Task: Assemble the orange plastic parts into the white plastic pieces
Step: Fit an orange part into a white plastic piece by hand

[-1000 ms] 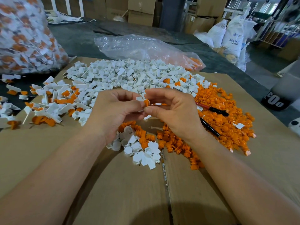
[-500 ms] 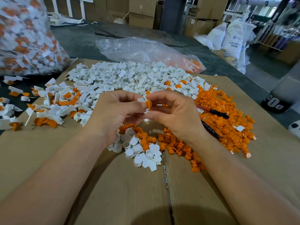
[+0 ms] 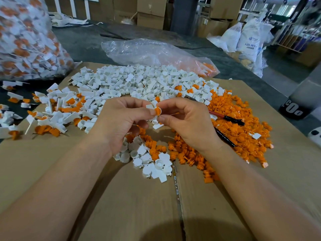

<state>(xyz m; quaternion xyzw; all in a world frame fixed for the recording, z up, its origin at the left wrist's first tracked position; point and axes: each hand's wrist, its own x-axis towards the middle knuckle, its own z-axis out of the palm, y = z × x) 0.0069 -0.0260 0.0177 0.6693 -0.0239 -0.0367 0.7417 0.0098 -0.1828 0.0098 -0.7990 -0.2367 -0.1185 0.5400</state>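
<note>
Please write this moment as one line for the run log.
left hand: pinches small white plastic piece | right hand: pinches round orange plastic part | parts: touching, above brown cardboard sheet

We take this for a factory or warehouse assembly floor: stacked cardboard cartons (image 3: 150, 13) line the back, white sacks (image 3: 250, 40) printed "ABS RESIN" stand at the right, and the worktop (image 3: 83, 40) carries 2 heaps, white plastic pieces (image 3: 139, 82) and orange plastic parts (image 3: 234, 122), beside a bulging bag (image 3: 26, 40) of assembled ones.

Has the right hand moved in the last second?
No. The right hand stays just left of the red-handled tool, pinching the orange part into the white piece that the left hand pinches.
</note>
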